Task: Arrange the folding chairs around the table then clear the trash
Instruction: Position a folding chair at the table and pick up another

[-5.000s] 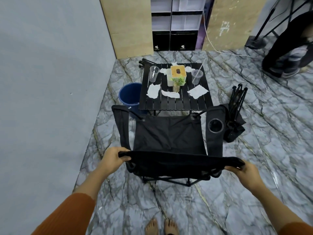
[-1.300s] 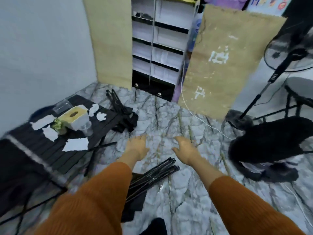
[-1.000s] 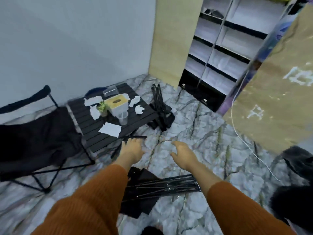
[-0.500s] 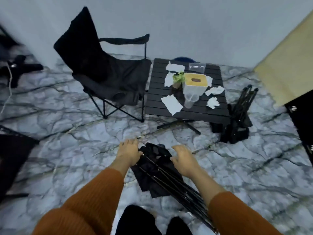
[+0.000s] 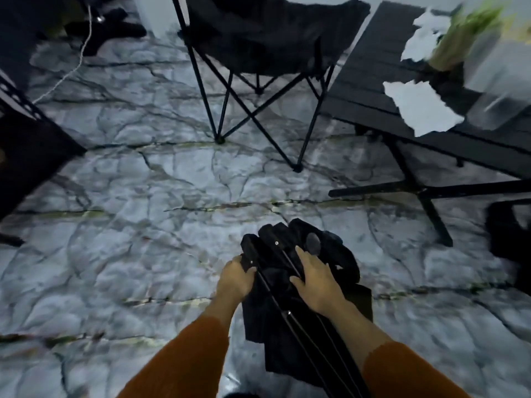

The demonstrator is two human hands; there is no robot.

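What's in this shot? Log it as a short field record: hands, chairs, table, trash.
left hand: grips the left edge of the folded chair
right hand: grips the folded chair's rods
folded chair: collapsed bundle lying on the marble floor, in front of the table
open chair: unfolded, standing beside the table
table: black slatted top, carries paper scraps and a blurred green plant
trash: paper scraps not yet cleared
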